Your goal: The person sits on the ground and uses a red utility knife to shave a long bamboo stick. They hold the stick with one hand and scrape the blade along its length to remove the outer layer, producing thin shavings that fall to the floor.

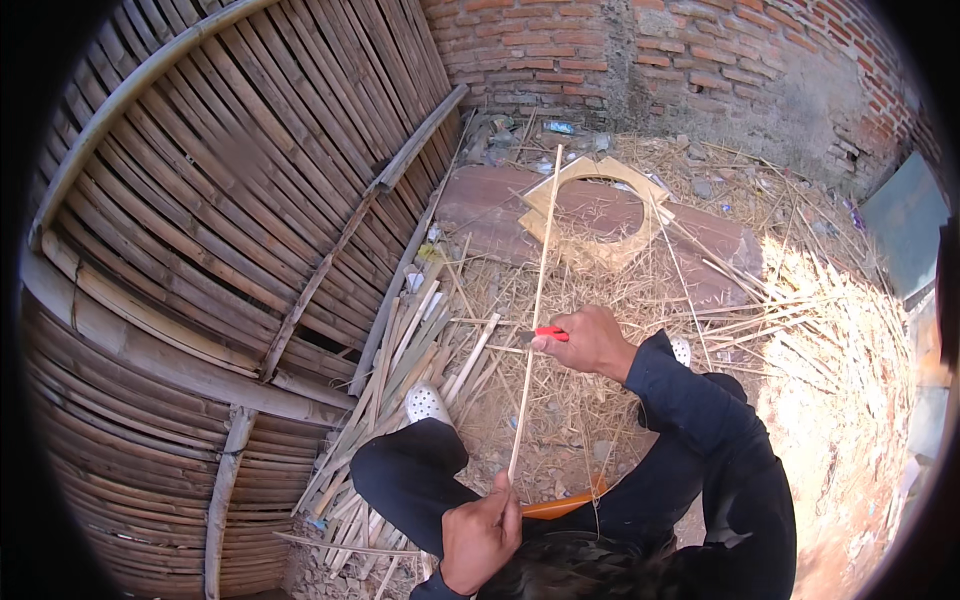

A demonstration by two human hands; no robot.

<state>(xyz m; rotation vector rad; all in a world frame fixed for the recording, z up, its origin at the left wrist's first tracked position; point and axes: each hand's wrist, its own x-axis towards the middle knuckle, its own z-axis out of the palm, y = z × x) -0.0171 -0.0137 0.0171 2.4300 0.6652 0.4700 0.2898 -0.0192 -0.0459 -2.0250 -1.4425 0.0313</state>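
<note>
A long, thin, pale bamboo strip [541,262] runs away from me, tilted slightly to the right at its far end. My left hand [480,535] is closed around its near end, close to my lap. My right hand [592,342] grips a small knife [552,333] with a red handle, most of which the fingers hide. Its short dark blade lies against the strip at about mid-length. Beyond my right hand, a pale board with a large round hole [585,250] rests on a brown slab [480,205].
Split bamboo pieces [400,370] lie heaped on the left beside a bamboo slat wall [230,190]. Shavings [600,290] cover the ground around my white clogs [426,404]. A brick wall [740,90] stands behind, and a grey panel [905,225] leans at the right.
</note>
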